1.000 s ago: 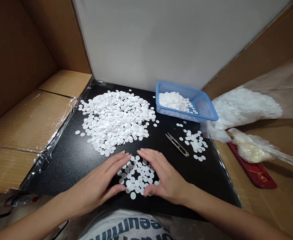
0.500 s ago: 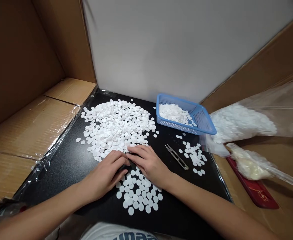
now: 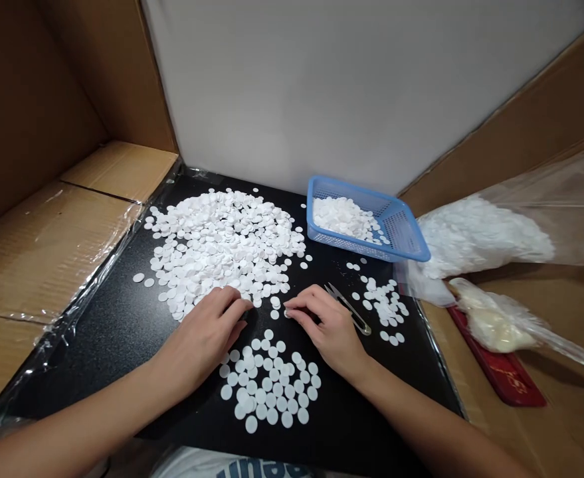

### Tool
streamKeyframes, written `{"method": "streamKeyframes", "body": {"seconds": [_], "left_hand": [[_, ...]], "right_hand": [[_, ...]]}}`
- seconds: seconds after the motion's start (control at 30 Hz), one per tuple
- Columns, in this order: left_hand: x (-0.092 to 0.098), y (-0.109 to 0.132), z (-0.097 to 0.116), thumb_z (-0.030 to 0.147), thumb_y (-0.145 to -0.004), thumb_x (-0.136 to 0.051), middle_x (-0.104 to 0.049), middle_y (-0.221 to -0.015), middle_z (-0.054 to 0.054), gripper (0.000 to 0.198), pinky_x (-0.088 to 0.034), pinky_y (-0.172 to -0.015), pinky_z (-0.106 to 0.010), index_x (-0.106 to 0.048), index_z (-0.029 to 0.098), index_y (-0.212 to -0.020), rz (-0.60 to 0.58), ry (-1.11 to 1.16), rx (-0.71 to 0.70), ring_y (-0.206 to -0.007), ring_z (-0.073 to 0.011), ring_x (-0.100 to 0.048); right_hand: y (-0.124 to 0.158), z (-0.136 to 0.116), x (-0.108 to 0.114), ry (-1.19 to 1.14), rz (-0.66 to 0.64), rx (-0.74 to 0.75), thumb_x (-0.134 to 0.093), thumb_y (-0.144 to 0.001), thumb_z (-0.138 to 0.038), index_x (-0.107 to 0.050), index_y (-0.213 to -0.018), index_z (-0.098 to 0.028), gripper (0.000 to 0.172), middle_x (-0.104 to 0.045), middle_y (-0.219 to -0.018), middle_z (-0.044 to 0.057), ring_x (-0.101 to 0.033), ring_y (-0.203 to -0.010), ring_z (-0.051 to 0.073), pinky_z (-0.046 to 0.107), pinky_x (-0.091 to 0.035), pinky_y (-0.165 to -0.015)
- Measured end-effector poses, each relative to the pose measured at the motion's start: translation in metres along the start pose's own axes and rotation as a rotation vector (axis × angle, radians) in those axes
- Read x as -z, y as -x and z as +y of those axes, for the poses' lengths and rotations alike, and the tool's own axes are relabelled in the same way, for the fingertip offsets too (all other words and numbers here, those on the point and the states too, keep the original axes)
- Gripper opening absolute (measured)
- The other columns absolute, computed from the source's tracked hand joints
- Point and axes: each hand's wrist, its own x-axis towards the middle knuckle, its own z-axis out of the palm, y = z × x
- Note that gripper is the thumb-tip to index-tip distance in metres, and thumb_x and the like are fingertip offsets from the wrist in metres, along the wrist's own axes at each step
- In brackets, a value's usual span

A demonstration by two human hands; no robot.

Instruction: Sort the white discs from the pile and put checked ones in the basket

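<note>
A big heap of small white discs (image 3: pixel 222 239) lies on the black tabletop. At its near edge rests my left hand (image 3: pixel 206 332), fingers curved and thumb apart from the index finger, with no disc visible between them. Farther right, my right hand (image 3: pixel 329 325) is closed in a pinch on a white disc (image 3: pixel 287 313), just beside a few loose discs. Below and between both hands, a flat spread of discs (image 3: pixel 272 385) lies mostly in a single layer. Thread snips (image 3: pixel 360 323) lie partly behind my right hand.
A blue basket (image 3: pixel 371 249) with white discs stands at the back right. A smaller cluster of discs (image 3: pixel 385 305) lies before it. On the right are a clear bag of white pieces (image 3: pixel 486 236), another tied bag (image 3: pixel 491 322) and a red item (image 3: pixel 515 385). Cardboard (image 3: pixel 47 232) borders the left.
My hands were together at the heap's near edge. The right hand has drawn away to the right, pinching a disc; the left has shifted slightly left. The view has shifted a little.
</note>
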Motion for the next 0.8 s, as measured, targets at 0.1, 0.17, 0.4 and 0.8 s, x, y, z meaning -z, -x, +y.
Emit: {"method": "streamKeyframes", "body": {"seconds": [0.1,0.17,0.4,0.8], "left_hand": [[-0.002,-0.011,-0.004,0.015,-0.098,-0.048,-0.055,-0.096,-0.006,0.011,-0.045,-0.069,-0.035,-0.058,0.017,-0.103,-0.014,-0.059,0.025,-0.084,-0.0221,-0.055],[-0.003,-0.017,-0.008,0.015,-0.098,-0.05,-0.053,-0.09,-0.005,0.008,-0.043,-0.067,-0.034,-0.058,0.017,-0.096,-0.014,-0.077,0.039,-0.082,-0.0212,-0.053],[0.003,-0.013,-0.011,0.022,-0.103,-0.046,-0.054,-0.084,-0.004,0.02,-0.042,-0.067,-0.032,-0.059,0.016,-0.089,0.031,-0.139,-0.099,-0.077,-0.0191,-0.052],[-0.003,-0.009,-0.007,0.023,-0.104,-0.045,-0.062,-0.083,-0.004,0.021,-0.049,-0.065,-0.029,-0.063,0.017,-0.094,0.065,-0.053,-0.218,-0.074,-0.016,-0.058]], "right_hand": [[-0.002,0.001,-0.003,0.042,-0.04,0.075,-0.058,-0.097,-0.022,-0.069,-0.092,-0.02,0.012,-0.06,-0.081,0.004,-0.061,-0.077,0.018,0.032,-0.056,-0.068],[-0.002,0.001,-0.004,0.094,-0.073,0.137,-0.058,-0.098,-0.022,-0.07,-0.092,-0.018,0.014,-0.058,-0.081,0.005,-0.058,-0.077,0.019,0.032,-0.054,-0.067],[-0.003,-0.002,-0.001,0.071,-0.146,0.164,-0.062,-0.095,-0.022,-0.069,-0.089,-0.019,0.009,-0.059,-0.084,0.005,-0.056,-0.08,0.018,0.032,-0.053,-0.068],[-0.019,0.003,-0.004,0.324,-0.097,0.128,-0.062,-0.095,-0.022,-0.067,-0.095,-0.017,0.007,-0.063,-0.088,0.006,-0.057,-0.078,0.02,0.035,-0.046,-0.071]]}}
